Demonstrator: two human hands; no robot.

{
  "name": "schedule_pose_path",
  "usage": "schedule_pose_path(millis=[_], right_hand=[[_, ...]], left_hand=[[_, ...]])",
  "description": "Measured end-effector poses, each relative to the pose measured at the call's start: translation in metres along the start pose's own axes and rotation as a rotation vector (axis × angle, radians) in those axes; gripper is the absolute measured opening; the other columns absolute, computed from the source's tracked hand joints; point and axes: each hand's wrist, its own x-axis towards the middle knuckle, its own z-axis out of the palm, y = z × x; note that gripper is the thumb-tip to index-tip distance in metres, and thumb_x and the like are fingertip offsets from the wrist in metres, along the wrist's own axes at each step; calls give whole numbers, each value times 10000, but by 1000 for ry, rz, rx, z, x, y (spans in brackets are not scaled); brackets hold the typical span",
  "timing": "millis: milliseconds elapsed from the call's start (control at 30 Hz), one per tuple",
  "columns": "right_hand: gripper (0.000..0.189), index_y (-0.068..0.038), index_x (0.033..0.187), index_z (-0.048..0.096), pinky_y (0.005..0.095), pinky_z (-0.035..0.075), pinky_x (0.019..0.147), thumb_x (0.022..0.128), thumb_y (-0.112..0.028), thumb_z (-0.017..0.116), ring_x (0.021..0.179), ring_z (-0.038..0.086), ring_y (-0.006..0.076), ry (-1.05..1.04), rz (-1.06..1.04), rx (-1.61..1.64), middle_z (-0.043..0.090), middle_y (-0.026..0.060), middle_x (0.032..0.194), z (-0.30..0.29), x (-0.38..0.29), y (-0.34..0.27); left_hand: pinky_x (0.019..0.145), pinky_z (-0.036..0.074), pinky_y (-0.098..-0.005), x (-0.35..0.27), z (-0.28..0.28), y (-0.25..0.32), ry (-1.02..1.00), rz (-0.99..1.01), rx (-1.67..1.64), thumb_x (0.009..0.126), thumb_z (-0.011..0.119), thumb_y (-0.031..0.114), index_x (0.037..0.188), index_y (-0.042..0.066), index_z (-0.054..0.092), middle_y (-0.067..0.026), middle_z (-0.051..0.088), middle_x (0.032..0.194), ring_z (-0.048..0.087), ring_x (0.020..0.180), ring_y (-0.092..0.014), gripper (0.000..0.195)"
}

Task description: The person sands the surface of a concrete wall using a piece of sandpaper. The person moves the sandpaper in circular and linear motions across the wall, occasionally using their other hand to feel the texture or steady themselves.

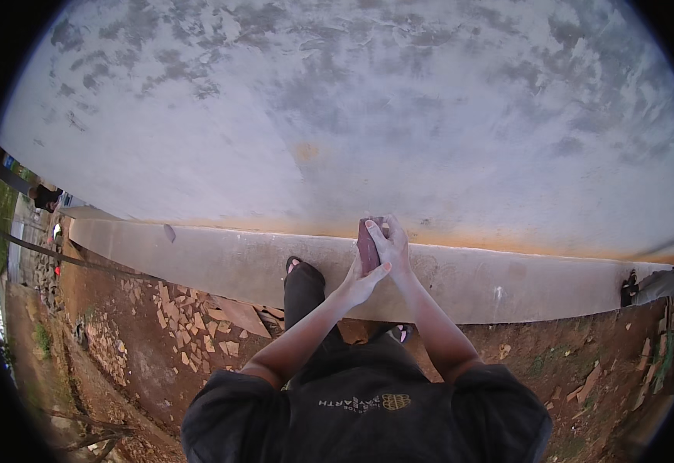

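Both my hands hold a reddish-brown piece (367,249) that looks like sandpaper, folded or wrapped round a block; which of these I cannot tell. My left hand (357,282) supports its lower end, the thumb pointing right. On its right side is my right hand (393,246), with the thumb across its upper face. Pale dust coats both hands. Before me rises a wall (209,162) with patchy white and grey plaster and an orange-brown stain along its foot. The held piece is in front of the wall's lower edge.
A concrete ledge (464,289) runs along the wall, with my left foot on it. A small purplish piece (169,232) lies on it at left. Broken tiles (189,327) litter the red soil below. Another person's foot (629,288) is on the ledge at far right.
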Motion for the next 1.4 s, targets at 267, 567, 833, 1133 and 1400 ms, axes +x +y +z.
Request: schedule_pose_path(millis=[267, 567, 833, 1133, 1400], right_hand=[[404, -78, 1234, 544, 288, 507, 716, 1067, -445, 559, 915, 592, 112, -31, 49, 319, 634, 108, 1011, 0, 6, 28], [355, -180, 1333, 583, 255, 501, 666, 1092, -425, 493, 836, 598, 105, 328, 258, 403, 587, 17, 1079, -91, -3, 51], [238, -87, 1203, 622, 246, 463, 680, 1077, -276, 554, 818, 556, 86, 473, 146, 18, 593, 16, 985, -144, -25, 72], [72, -30, 1019, 673, 337, 423, 708, 965, -77, 661, 838, 538, 207, -79, -1265, -676, 603, 80, 947, -52, 141, -74], [287, -28, 1204, 663, 438, 500, 976, 1026, -168, 487, 1286, 559, 294, -1108, -2096, -1231, 605, 136, 1394, 170, 212, -202]], left_hand=[[1233, 236, -441, 59, 10, 27, 33, 409, 169, 1023, 548, 135, 1629, -41, 33, -231, 173, 1690, 181, 1570, -328, 815], [1279, 68, -475, 154, -68, 91, 979, 779, 604, 1084, 452, 205, 1609, -87, 42, -281, -2, 1706, 45, 1590, -407, 727], [1266, -43, -551, 289, -33, 40, 1166, 781, 1052, 1085, 331, 346, 1610, -88, 31, -288, -26, 1702, -14, 1585, -434, 744], [1194, -120, -695, 292, -105, 16, 1266, 1015, 817, 1033, 474, 387, 1626, -30, 127, -255, 112, 1705, 19, 1596, -398, 804], [1206, -138, -652, 262, -210, -5, 1421, 654, 748, 1070, 383, 490, 1636, -19, 46, -263, 16, 1710, -32, 1597, -388, 832]])
